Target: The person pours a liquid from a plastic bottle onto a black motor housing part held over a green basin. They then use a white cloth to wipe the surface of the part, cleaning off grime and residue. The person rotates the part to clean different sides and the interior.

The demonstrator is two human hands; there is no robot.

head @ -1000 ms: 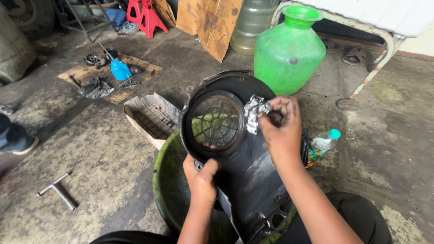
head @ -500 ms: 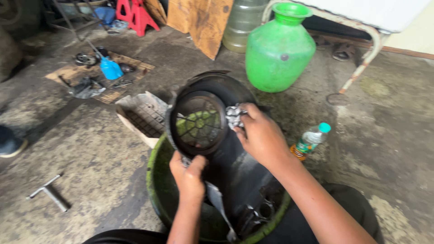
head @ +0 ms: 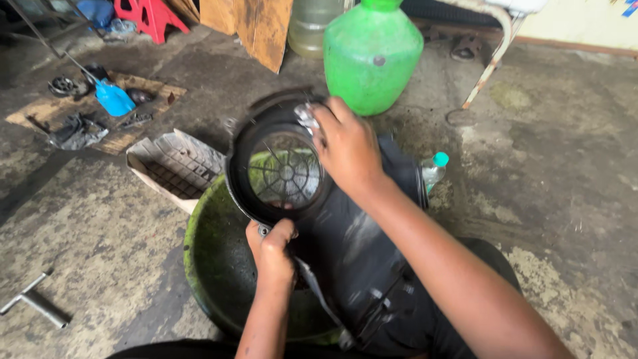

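Observation:
A large black plastic housing (head: 359, 259) with a round grilled opening (head: 282, 174) is tilted over a green basin (head: 216, 259). My left hand (head: 271, 251) grips the lower rim of the round opening. My right hand (head: 345, 146) presses a small grey-white rag (head: 307, 118) against the upper rim of that opening. The housing looks wet and shiny.
A green plastic jug (head: 372, 56) stands behind the housing, with a clear bottle (head: 312, 23) beside it. A small bottle with a teal cap (head: 433, 169) lies at the right. A grey tray (head: 174, 166), a blue bottle (head: 114, 98) and a T-shaped metal wrench (head: 36, 304) sit on the concrete floor.
My right hand with the rag has slid along the rim towards the top of the round opening. The view has moved closer and shifted right; my left hand keeps its grip.

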